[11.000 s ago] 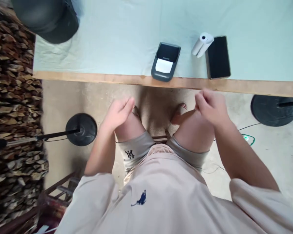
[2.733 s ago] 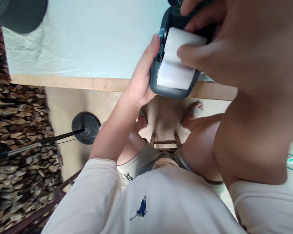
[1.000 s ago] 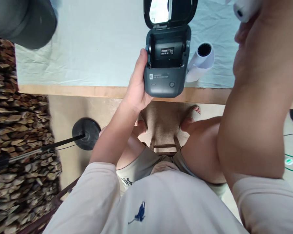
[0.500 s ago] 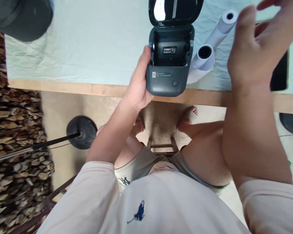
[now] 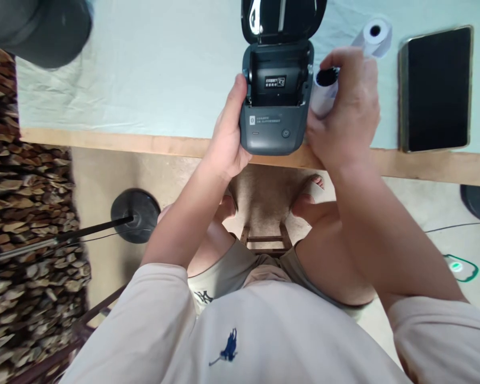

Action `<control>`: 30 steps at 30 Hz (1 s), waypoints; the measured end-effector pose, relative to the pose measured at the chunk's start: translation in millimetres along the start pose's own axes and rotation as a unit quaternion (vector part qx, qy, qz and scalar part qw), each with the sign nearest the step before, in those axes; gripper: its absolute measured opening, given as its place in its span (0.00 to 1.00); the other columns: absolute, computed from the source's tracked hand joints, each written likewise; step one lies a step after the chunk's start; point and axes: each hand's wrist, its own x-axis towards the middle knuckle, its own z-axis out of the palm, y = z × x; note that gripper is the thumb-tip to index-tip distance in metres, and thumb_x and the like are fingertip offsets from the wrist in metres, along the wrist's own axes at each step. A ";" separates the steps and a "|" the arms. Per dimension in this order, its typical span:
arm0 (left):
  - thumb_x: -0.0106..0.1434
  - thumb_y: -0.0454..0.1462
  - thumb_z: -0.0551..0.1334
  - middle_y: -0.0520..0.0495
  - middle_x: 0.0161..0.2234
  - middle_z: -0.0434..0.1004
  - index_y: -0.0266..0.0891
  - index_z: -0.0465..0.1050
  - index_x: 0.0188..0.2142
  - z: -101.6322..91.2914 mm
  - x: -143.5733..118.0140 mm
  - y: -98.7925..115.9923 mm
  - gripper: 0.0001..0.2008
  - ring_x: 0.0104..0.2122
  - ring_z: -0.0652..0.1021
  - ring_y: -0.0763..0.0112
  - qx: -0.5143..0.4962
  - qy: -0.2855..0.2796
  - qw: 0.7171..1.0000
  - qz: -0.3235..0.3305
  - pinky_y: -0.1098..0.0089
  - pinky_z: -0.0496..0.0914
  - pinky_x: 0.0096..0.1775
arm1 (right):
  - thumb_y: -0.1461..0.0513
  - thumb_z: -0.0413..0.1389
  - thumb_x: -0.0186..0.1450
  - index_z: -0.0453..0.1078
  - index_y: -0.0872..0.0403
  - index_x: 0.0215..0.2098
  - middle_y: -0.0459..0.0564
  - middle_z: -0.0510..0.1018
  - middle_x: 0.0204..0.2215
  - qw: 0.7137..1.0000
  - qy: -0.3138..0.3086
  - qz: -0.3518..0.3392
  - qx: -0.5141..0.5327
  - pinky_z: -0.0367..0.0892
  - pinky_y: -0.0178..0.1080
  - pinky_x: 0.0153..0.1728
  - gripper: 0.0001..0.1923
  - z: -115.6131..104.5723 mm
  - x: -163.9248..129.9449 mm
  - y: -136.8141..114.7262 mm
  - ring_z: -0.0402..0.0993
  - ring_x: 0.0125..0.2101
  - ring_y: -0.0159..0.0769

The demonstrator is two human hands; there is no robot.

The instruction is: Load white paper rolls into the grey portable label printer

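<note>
The left hand [image 5: 228, 141] grips the left flank of a small dark grey plastic label printer [image 5: 275, 101], thumb running up its side and the palm under its near corner. The printer's lid [image 5: 283, 18] stands swung open away from the person, and the paper bay beneath it shows a small black sticker with white print. The printer sits at the near edge of the table, overhanging the wooden lip [image 5: 144, 143] a little.

The right hand [image 5: 346, 122] is closed around a white paper roll with a dark core [image 5: 324, 90], held just to the right of the printer and touching or almost touching its side; the roll's open end faces up and the fingers wrap over its far side.

Just beyond the right hand's fingertips lies a second white paper roll [image 5: 374, 34] on the pale green cloth [image 5: 156, 69] covering the table. Farther right of that hand lies a flat black rectangular slab with a thin light rim [image 5: 436, 88]. Far to the left of the left hand, a dark grey rounded object [image 5: 40, 26] sits at the table's corner.
</note>
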 end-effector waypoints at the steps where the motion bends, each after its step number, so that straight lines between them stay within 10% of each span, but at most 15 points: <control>1: 0.55 0.54 0.52 0.50 0.23 0.75 0.49 0.65 0.49 0.2 -0.3 0.0 0.25 0.41 0.75 0.66 -0.001 -0.001 1.000 0.001 0.69 0.72 0.38 | 0.59 0.51 0.54 0.57 0.46 0.42 0.44 0.64 0.38 1.000 0.016 -0.004 0.007 0.58 0.32 0.34 0.17 1.9 2.1 1.6 0.60 0.33 0.24; 5: 0.55 0.54 0.51 0.50 0.26 0.77 0.50 0.65 0.49 0.8 -2.0 0.6 0.24 0.43 0.74 0.66 -0.002 0.002 1.000 0.009 0.68 0.71 0.40 | 0.57 0.51 0.53 0.47 0.52 0.48 0.45 0.63 0.33 0.990 0.097 -0.039 0.095 0.57 0.30 0.30 0.27 1.8 14.8 13.9 0.57 0.27 0.20; 10: 0.55 0.54 0.51 0.50 0.27 0.77 0.52 0.66 0.47 2.2 -3.5 -0.3 0.23 0.45 0.73 0.65 0.013 0.010 1.000 0.002 0.68 0.71 0.41 | 0.55 0.47 0.57 0.58 0.55 0.34 0.43 0.65 0.32 0.943 0.210 -0.174 0.193 0.60 0.32 0.37 0.12 -16.2 17.2 5.9 0.64 0.41 0.25; 14: 0.59 0.48 0.50 0.52 0.32 0.75 0.45 0.67 0.45 10.0 -4.8 -5.1 0.18 0.45 0.73 0.67 0.030 0.011 0.996 0.087 0.68 0.71 0.41 | 0.61 0.45 0.58 0.62 0.54 0.46 0.45 0.66 0.41 0.952 0.109 -0.265 0.108 0.61 0.33 0.46 0.18 -25.7 3.8 -20.2 0.63 0.45 0.25; 22: 0.62 0.40 0.48 0.51 0.32 0.73 0.43 0.68 0.39 21.3 -9.9 -4.2 0.12 0.43 0.73 0.71 0.024 -0.002 0.992 0.127 0.73 0.70 0.39 | 0.59 0.47 0.56 0.59 0.49 0.43 0.41 0.68 0.40 0.980 -0.007 -0.195 0.026 0.62 0.37 0.44 0.15 -21.9 6.4 -20.3 0.66 0.41 0.28; 30: 0.58 0.49 0.53 0.50 0.26 0.70 0.38 0.68 0.41 9.0 -6.3 -3.1 0.20 0.44 0.73 0.65 -0.015 -0.004 0.998 0.067 0.71 0.71 0.40 | 0.55 0.49 0.56 0.66 0.52 0.30 0.40 0.71 0.33 0.952 0.083 -0.274 0.103 0.59 0.38 0.44 0.10 -10.5 0.8 -13.8 0.65 0.39 0.28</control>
